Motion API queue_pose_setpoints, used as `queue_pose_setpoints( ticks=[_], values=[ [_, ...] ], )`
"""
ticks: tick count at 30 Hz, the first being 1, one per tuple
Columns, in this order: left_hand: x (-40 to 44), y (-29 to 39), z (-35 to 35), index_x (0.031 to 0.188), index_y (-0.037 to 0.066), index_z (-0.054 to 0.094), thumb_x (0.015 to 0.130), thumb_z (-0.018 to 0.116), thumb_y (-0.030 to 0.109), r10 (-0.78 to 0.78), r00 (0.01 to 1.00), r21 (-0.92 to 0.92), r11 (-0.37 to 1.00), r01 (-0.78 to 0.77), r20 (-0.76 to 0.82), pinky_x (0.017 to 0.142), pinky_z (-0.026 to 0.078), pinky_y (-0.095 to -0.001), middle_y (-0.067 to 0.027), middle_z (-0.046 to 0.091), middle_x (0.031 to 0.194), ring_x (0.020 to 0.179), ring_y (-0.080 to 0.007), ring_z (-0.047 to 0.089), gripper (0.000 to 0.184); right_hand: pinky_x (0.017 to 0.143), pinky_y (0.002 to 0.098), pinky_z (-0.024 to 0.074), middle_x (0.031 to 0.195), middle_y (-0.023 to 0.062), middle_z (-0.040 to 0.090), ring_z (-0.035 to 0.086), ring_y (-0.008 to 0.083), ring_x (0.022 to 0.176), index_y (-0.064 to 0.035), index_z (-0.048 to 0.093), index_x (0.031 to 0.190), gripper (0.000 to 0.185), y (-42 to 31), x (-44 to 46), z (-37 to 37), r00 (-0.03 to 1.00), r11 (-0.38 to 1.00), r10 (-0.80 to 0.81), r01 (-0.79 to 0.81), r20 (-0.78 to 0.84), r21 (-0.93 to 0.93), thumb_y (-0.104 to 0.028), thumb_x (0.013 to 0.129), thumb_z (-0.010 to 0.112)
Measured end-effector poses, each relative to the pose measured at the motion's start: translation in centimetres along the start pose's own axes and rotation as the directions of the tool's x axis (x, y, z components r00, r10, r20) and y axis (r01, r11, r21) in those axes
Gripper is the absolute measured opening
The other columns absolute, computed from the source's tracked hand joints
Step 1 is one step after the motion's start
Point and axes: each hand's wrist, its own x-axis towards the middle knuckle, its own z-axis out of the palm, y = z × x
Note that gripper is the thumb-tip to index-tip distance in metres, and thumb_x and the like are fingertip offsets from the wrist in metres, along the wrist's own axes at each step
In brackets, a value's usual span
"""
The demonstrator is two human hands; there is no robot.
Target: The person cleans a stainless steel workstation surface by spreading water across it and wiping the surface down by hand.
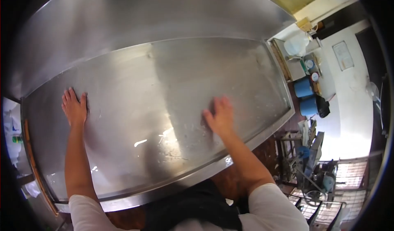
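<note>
Tabletop looks stiff, heavy, slick; best hold: rim, 6 o'clock. Left hand, 9 o'clock, right hand, 3 o'clock: open.

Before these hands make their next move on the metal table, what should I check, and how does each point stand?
1. Both hands in view: ok, left hand and right hand both show over the table.
2. Left hand laid flat: ok, it appears to rest palm down, fingers spread.
3. Right hand touching the table: cannot tell, it is blurred.
4. Right palm free: cannot tell, its underside is hidden.
5. Table dry: not ok, it looks wet in a patch near the close edge.
6. Blue buckets off the table: ok, they are beyond its right end.
</note>
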Motion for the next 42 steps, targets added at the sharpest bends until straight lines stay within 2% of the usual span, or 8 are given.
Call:
queue_pose_setpoints(
  ticks=[7,12,17,22,27,29,35,42],
  values=[
    [-9.8,9.9,-1.1,0.151,0.001,0.03,0.096,0.047,0.049,0.126,0.991,-0.055,0.991,-0.124,0.041,0.119,0.015,-0.0516,-0.0207,0.026,0.157,0.147,-0.0378,0.021,0.075,0.12,0.0492,0.0121,0.157,0.0249,0.024,0.018,0.0385,0.147,0.0017,0.032,0.148,0.074,-4.1,7.0,4.3,0.983,0.965,-0.179,0.182,-0.033,0.189,-0.048,0.096,0.048],
    [-16.8,20.3,-1.2,0.15,0.001,0.03,0.094,0.05,0.049,0.214,0.975,-0.125,0.97,-0.207,0.052,0.119,0.013,-0.0525,-0.0227,0.025,0.157,0.147,-0.0392,0.019,0.077,0.121,0.048,0.0045,0.16,0.0228,0.016,0.01,0.0356,0.15,0.0011,0.023,0.152,0.077,4.4,9.9,2.6,0.998,0.982,0.051,-0.056,0.036,0.18,-0.05,0.097,0.043],
    [-17.9,26.2,-1.8,0.151,0.002,0.029,0.093,0.05,0.051,0.065,0.995,-0.131,0.99,-0.055,0.073,0.119,0.012,-0.0528,-0.0226,0.024,0.158,0.147,-0.0385,0.017,0.079,0.121,0.0482,0.0013,0.161,0.0221,0.014,0.007,0.0357,0.15,0.0021,0.02,0.153,0.082,17.5,8.6,-1.1,0.956,0.959,0.262,-0.273,0.132,0.079,-0.05,0.095,0.046],
    [-20.9,31.8,-1.8,0.152,0.004,0.029,0.093,0.051,0.048,0.197,0.97,-0.053,0.98,-0.192,0.14,0.118,0.01,-0.0553,-0.0197,0.024,0.159,0.148,-0.0386,0.017,0.077,0.12,0.0506,0.0056,0.159,0.024,0.021,0.013,0.0369,0.149,0.0002,0.03,0.15,0.08,25.3,10.2,-1.8,0.906,0.908,0.417,-0.412,-0.077,0.072,-0.051,0.092,0.051],
    [-20.6,37.9,-1.9,0.153,0.004,0.026,0.091,0.054,0.049,0.207,0.972,-0.132,0.972,-0.193,0.109,0.118,0.006,-0.0575,-0.0217,0.021,0.159,0.148,-0.0418,0.012,0.082,0.116,0.0545,0.0201,0.153,0.0241,0.032,0.027,0.0396,0.144,-0.0011,0.041,0.144,0.07,23.3,23.5,-2.3,0.946,0.994,0.054,-0.02,-0.32,0.106,-0.045,0.091,0.054],
    [-20.6,38.2,-2.0,0.153,0.004,0.025,0.091,0.055,0.048,0.206,0.971,-0.116,0.975,-0.192,0.124,0.118,0.006,-0.0576,-0.0214,0.02,0.16,0.148,-0.0419,0.012,0.082,0.114,0.0551,0.0231,0.153,0.0235,0.033,0.029,0.04,0.142,-0.0022,0.043,0.143,0.065,26.5,29.4,-1.7,0.904,0.998,0.049,-0.062,-0.425,-0.016,-0.042,0.092,0.053],
    [-20.2,38.3,-1.9,0.154,0.006,0.022,0.091,0.055,0.046,0.215,0.971,-0.092,0.974,-0.206,0.104,0.118,0.007,-0.0574,-0.0203,0.019,0.16,0.148,-0.0418,0.012,0.082,0.12,0.0441,0.015,0.159,0.0196,0.024,0.018,0.0308,0.149,-0.0024,0.035,0.15,0.079,32.7,39.4,-2.1,1.0,0.999,0.01,-0.011,-0.018,-0.048,-0.059,0.095,0.037],
    [-20.1,37.4,-1.4,0.154,0.006,0.023,0.091,0.055,0.045,0.245,0.967,-0.083,0.967,-0.239,0.072,0.117,0.009,-0.0577,-0.0198,0.02,0.16,0.148,-0.0416,0.013,0.081,0.121,0.0443,0.0118,0.159,0.0214,0.022,0.018,0.0332,0.149,0.0043,0.025,0.151,0.093,34.6,30.5,-2.7,0.987,0.988,0.154,-0.155,-0.049,-0.021,-0.067,0.092,0.037]
  ],
)
